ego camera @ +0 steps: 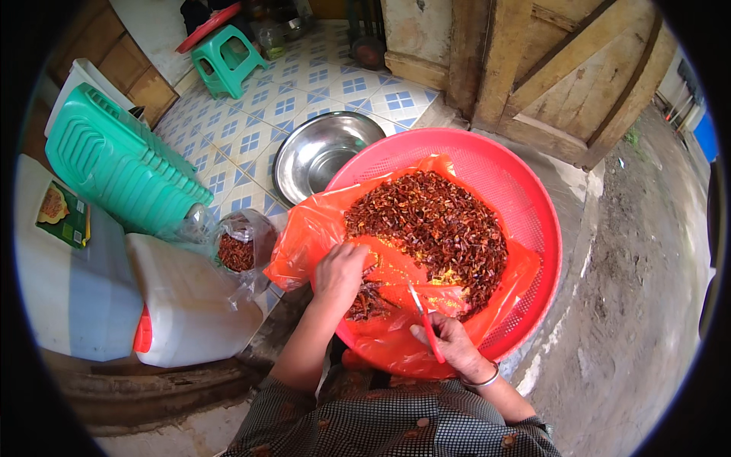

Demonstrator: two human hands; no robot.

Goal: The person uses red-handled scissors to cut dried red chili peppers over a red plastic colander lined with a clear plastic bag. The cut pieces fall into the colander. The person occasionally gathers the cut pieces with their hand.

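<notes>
My right hand (455,341) holds red-handled scissors (430,332), their metal blades pointing up and away over the plastic. Around the right wrist is a silver bangle (484,379). My left hand (341,273) is over the left side of a red plastic bag (311,234), its fingertips bent down and partly hidden, so what they grip cannot be told. Whole dried chilies (368,301) lie just beneath it. Beyond both hands spreads a large heap of cut dried chilies (428,220), with yellow seeds (448,278) scattered beside it. The bag lines a round pink plastic basket (534,188).
A stainless steel basin (297,165) stands on the tiled floor behind the basket. At left are a clear bag of chilies (236,251), plastic jugs (188,297) and stacked green stools (108,160). A green stool (228,60) stands farther back. A wooden door (571,85) borders the right.
</notes>
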